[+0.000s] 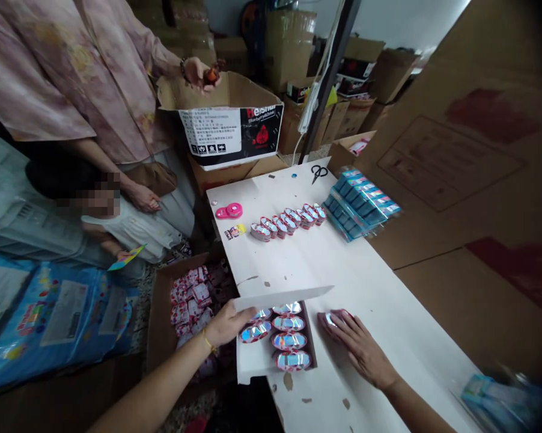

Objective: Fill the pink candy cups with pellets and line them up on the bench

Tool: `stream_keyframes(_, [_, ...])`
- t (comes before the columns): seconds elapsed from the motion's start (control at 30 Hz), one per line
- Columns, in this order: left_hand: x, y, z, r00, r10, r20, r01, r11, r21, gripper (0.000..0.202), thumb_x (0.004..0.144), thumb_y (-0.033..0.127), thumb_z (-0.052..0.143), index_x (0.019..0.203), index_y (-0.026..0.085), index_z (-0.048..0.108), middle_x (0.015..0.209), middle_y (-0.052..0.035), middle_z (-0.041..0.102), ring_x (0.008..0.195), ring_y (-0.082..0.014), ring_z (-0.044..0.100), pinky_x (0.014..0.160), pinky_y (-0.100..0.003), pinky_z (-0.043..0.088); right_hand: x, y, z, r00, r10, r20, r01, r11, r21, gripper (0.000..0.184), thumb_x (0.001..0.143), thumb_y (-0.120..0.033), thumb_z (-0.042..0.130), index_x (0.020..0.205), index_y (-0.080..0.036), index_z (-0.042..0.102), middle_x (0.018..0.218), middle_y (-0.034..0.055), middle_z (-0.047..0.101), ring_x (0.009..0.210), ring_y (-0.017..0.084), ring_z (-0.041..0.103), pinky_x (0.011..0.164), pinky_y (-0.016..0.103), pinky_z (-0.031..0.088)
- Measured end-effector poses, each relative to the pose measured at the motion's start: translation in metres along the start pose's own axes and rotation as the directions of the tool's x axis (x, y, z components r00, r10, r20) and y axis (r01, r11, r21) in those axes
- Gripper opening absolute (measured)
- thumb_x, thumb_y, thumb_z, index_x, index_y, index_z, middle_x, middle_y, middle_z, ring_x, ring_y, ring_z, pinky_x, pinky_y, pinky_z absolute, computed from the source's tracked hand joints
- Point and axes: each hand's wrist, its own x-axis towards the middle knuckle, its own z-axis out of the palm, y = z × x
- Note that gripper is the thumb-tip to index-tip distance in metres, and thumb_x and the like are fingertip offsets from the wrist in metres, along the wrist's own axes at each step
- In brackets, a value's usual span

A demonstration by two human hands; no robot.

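- The left hand [223,325] is closed on the white card flap [282,299] of a white display tray [248,371], and the flap is held raised above the tray.
- Six round holographic foil packets [289,341] are laid flat in two close columns inside the tray, the top pair partly hidden by the flap. With the flap raised, the packets appear reachable without the foil being creased.
- The right hand [360,350] is open, with its fingers [338,322] spread and curved down over a single foil packet [330,319]. That packet lies on the bench [271,264], just beside the tray, and is mostly covered by the fingers.
- A row of similar packets [286,221] is stood on edge, leaning in a neat line further up the bench, well apart from the hands.
- Scissors [319,173], a pink tape dispenser [229,210] and a stack of blue-wrapped boxes [361,204] are placed beyond that row.
- A cardboard carton [163,319] of red-and-white packets sits below the bench edge, under the left forearm, and could be brushed by it.
- A small reddish object is held by a co-worker's hand [196,73] above an open carton [221,135]. A person in a white top [131,231] is close to the bench's far corner.
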Motion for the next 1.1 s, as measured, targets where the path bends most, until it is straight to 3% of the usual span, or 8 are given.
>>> stream_keyframes(0.1, [0.023,-0.001,0.007,0.997,0.043,-0.065,-0.045,0.999,-0.030,0.050,0.076,0.052,0.051,0.106,0.014,0.061,0.108,-0.0071,0.064,0.102,-0.0225,0.056,0.097,-0.038,0.039,-0.016,-0.023,0.010,0.949,0.298,-0.102,-0.300,0.954,-0.011,0.063,0.083,-0.038,0.040,0.139,-0.024,0.015,0.144,0.0070,0.022,0.131,0.029,0.014,0.101,0.054,0.023])
stream_keyframes(0.23, [0.038,-0.005,0.007,0.993,0.052,-0.102,-0.063,0.992,-0.106,0.053,0.071,0.052,0.057,0.102,0.010,0.060,0.107,-0.0098,0.064,0.099,-0.0231,0.057,0.094,-0.038,0.041,0.005,-0.041,0.025,0.645,0.731,-0.223,-0.741,0.669,0.054,0.081,0.077,-0.060,0.040,0.139,-0.014,0.014,0.134,0.0193,0.034,0.121,0.038,0.032,0.086,0.056,0.038])
stream_keyframes(0.3, [0.039,-0.006,0.006,0.994,0.044,-0.098,-0.057,0.990,-0.132,0.052,0.070,0.051,0.058,0.101,0.010,0.060,0.106,-0.0099,0.065,0.097,-0.0229,0.059,0.093,-0.039,0.042,0.014,-0.039,0.028,0.590,0.788,-0.173,-0.786,0.610,0.098,0.077,0.079,-0.059,0.037,0.137,-0.011,0.021,0.125,0.0207,0.043,0.108,0.036,0.045,0.075,0.050,0.046])
stream_keyframes(0.53, [0.035,-0.004,0.001,0.988,0.047,-0.145,-0.061,0.994,-0.090,0.049,0.068,0.048,0.061,0.097,0.008,0.060,0.100,-0.0100,0.067,0.092,-0.0222,0.060,0.088,-0.038,0.045,-0.013,-0.054,-0.025,0.608,0.779,-0.154,-0.700,0.617,0.359,0.070,0.076,-0.053,0.048,0.133,-0.019,0.027,0.116,0.0131,0.047,0.104,0.028,0.048,0.080,0.043,0.047])
stream_keyframes(0.67, [0.034,-0.003,-0.003,0.985,0.114,-0.126,-0.109,0.993,0.051,0.043,0.073,0.044,0.056,0.095,0.008,0.062,0.099,-0.0098,0.067,0.092,-0.0219,0.060,0.087,-0.036,0.045,0.016,-0.121,-0.067,0.880,0.427,-0.206,-0.296,0.835,0.464,0.073,0.077,-0.039,0.052,0.137,-0.022,0.015,0.128,0.0135,0.038,0.115,0.027,0.040,0.091,0.041,0.041])
stream_keyframes(0.77, [0.033,-0.001,-0.004,0.987,0.107,-0.119,-0.098,0.992,0.085,0.041,0.075,0.043,0.052,0.094,0.009,0.063,0.097,-0.0084,0.068,0.091,-0.0220,0.060,0.086,-0.035,0.045,0.066,-0.164,-0.073,0.977,0.190,-0.101,-0.127,0.887,0.444,0.076,0.074,-0.040,0.053,0.138,-0.020,0.017,0.129,0.0144,0.037,0.115,0.029,0.039,0.091,0.041,0.041])
stream_keyframes(0.9, [0.032,0.000,-0.003,0.988,0.099,-0.118,-0.085,0.989,0.121,0.042,0.074,0.045,0.053,0.090,0.009,0.065,0.093,-0.0073,0.069,0.090,-0.0229,0.060,0.085,-0.034,0.045,0.112,-0.188,-0.056,0.991,0.129,0.046,-0.136,0.948,0.289,0.079,0.070,-0.036,0.057,0.137,-0.018,0.021,0.128,0.0148,0.039,0.109,0.030,0.040,0.088,0.044,0.040])
stream_keyframes(1.1, [0.033,-0.006,-0.004,0.988,0.094,-0.123,-0.079,0.990,0.119,0.043,0.073,0.046,0.053,0.089,0.009,0.065,0.091,-0.0055,0.069,0.087,-0.0218,0.061,0.083,-0.032,0.046,0.130,-0.196,-0.050,0.977,0.137,0.164,-0.168,0.967,0.194,0.082,0.066,-0.036,0.060,0.137,-0.019,0.022,0.127,0.0144,0.040,0.109,0.031,0.038,0.085,0.044,0.040])
